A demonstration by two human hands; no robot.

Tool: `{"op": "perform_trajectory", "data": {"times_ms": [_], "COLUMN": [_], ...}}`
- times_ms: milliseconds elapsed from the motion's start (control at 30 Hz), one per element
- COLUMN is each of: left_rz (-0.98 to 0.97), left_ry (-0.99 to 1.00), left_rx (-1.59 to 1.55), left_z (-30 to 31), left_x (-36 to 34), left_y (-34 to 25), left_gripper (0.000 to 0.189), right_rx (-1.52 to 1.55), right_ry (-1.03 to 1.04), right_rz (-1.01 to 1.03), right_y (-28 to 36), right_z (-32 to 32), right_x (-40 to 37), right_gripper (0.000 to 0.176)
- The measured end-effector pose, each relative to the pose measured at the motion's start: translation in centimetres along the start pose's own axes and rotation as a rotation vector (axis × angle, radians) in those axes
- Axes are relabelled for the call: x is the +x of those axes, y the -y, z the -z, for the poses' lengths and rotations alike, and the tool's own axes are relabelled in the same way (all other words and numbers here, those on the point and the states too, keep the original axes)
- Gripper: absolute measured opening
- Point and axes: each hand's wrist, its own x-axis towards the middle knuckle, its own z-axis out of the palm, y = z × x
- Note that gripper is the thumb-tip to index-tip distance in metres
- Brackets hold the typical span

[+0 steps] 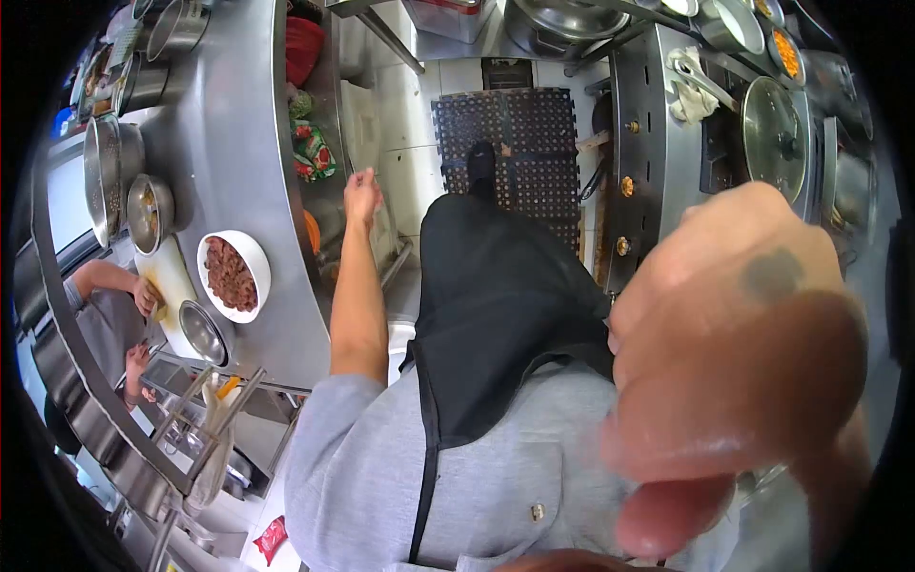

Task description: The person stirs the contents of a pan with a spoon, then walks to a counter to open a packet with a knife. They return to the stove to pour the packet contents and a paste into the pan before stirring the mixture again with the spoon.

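My left hand [362, 196] hangs past the edge of the steel counter [253, 124], beside a low shelf. Its fingers are loosely curled, and I see nothing in them. Very close to the camera, my right hand [743, 324] is raised and blurred. It looks bent into a fist, with one fingertip showing below; whatever it may hold is hidden. Behind it, on the stove side, lies a pan with a glass lid [774, 133]. On the counter to my left stands a white bowl [259, 257] of dark reddish-brown meat pieces [229, 274].
Across the counter, another person's hand [145, 296] rests at a cutting board [172, 262]. Metal bowls [150, 212] stand nearby. A black perforated mat [519, 124] lies on the tiled floor between counter and stove [653, 124]. A cloth [691, 95] sits on the stove's edge.
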Motion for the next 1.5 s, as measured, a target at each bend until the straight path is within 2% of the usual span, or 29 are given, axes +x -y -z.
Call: {"op": "perform_trajectory", "data": {"times_ms": [67, 133, 167, 233, 267, 333, 367, 400, 433, 467, 500, 567, 600, 633, 667, 733, 833, 1000, 1067, 1100, 1167, 1233, 1300, 1367, 1433, 1467, 1500], "left_rz": [-0.053, -0.046, -0.041, -0.030, -0.015, 0.019, 0.016, 0.051, 0.068, 0.082, 0.082, 0.087, 0.103, 0.095, 0.106, 0.108, 0.123, 0.212, 0.178, 0.096, 0.186, 0.173, 0.095, 0.067, 0.213, 0.321, 0.318], "left_ry": [-0.003, 0.010, 0.027, 0.055, 0.052, 0.101, 0.157, 0.154, 0.176, 0.199, 0.202, 0.239, 0.242, 0.256, 0.240, 0.229, 0.185, 0.005, 0.118, 0.028, -0.220, -0.287, -0.427, -0.583, -0.675, -0.622, -0.715], "left_rx": [0.022, 0.027, 0.026, 0.046, 0.061, 0.074, 0.069, 0.091, 0.080, 0.074, 0.047, 0.056, 0.032, 0.038, 0.016, -0.017, -0.107, -0.302, -0.399, -0.478, -0.530, -0.416, -0.356, -0.315, -0.239, -0.194, -0.310], "left_z": [-0.4, -0.6, -1.1, -1.4, -1.9, -2.6, -2.9, -3.3, -3.3, -3.3, -3.2, -3.2, -2.8, -1.7, -1.6, -1.8, -1.4, -1.3, -0.6, -0.9, -0.9, 0.6, 0.3, 1.2, 1.0, 2.8, 2.6], "left_x": [1.9, 3.6, 4.6, 5.3, 5.4, 5.3, 6.1, 5.2, 6.7, 7.8, 9.0, 10.2, 10.6, 11.2, 12.0, 13.0, 13.3, 14.1, 16.1, 17.1, 18.3, 19.2, 17.9, 20.8, 18.7, 22.0, 21.9], "left_y": [-2.5, -3.5, -4.1, -4.5, -5.1, -4.1, -3.8, -4.3, -2.5, -1.4, -0.2, 0.1, 0.1, 0.2, 0.1, -0.5, -2.0, -2.9, -1.9, -0.7, -0.6, -0.5, -3.0, -2.5, -6.3, -4.6, -5.8], "left_gripper": [0.036, 0.034, 0.034, 0.034, 0.034, 0.034, 0.034, 0.033, 0.033, 0.032, 0.031, 0.032, 0.033, 0.033, 0.032, 0.032, 0.032, 0.027, 0.020, 0.016, 0.022, 0.040, 0.040, 0.043, 0.042, 0.047, 0.054], "right_rx": [0.002, -0.213, -0.223, -0.292, -0.309, -0.183, -0.090, -0.313, -0.269, -0.129, -0.174, -0.190, -0.107, -0.081, -0.093, -0.011, 0.064, 0.101, 0.119, 0.058, 0.024, 0.068, 0.107, 0.144, 0.144, 0.152, 0.184], "right_ry": [0.040, -0.059, -0.061, 0.022, 0.005, -0.146, -0.244, -0.325, -0.490, -0.446, -0.277, -0.141, -0.098, -0.047, -0.024, 0.096, 0.037, 0.002, 0.072, 0.062, 0.042, -0.011, -0.047, -0.062, -0.129, -0.121, -0.207], "right_rz": [-0.035, -0.205, -0.210, 0.040, 0.037, -0.229, -0.205, -0.073, 0.354, -0.014, 0.009, -0.147, -0.305, -0.428, -0.461, -0.747, -0.804, -0.891, -0.881, -0.940, -1.007, -1.079, -1.158, -1.232, -1.331, -1.351, -1.380], "right_y": [-0.7, -0.8, -1.7, -3.5, -3.7, -3.2, -3.4, -3.3, -7.2, -5.4, -6.1, -7.7, -8.6, -9.0, -9.7, -10.0, -10.4, -10.7, -10.9, -10.8, -11.8, -11.9, -12.7, -13.5, -13.5, -13.3, -13.5], "right_z": [0.6, 0.3, 0.8, 1.4, 1.4, 1.2, 1.0, 0.4, -0.9, -1.0, -0.1, -0.8, -2.0, -2.7, -3.3, -5.1, -6.6, -5.7, -5.0, -5.0, -5.0, -5.4, -5.8, -6.2, -6.6, -6.9, -7.3], "right_x": [1.4, 2.4, 2.9, 3.6, 3.7, 2.8, 2.4, 2.1, 2.2, 1.1, -0.1, -2.6, -4.5, -5.7, -7.2, -9.4, -11.0, -10.6, -10.1, -9.8, -9.8, -10.9, -12.0, -12.7, -13.9, -14.8, -15.7], "right_gripper": [0.035, 0.037, 0.037, 0.040, 0.040, 0.037, 0.033, 0.027, 0.023, 0.018, 0.007, 0.036, 0.045, 0.043, 0.043, 0.039, 0.034, 0.029, 0.028, 0.028, 0.028, 0.030, 0.030, 0.031, 0.035, 0.035, 0.036]}}
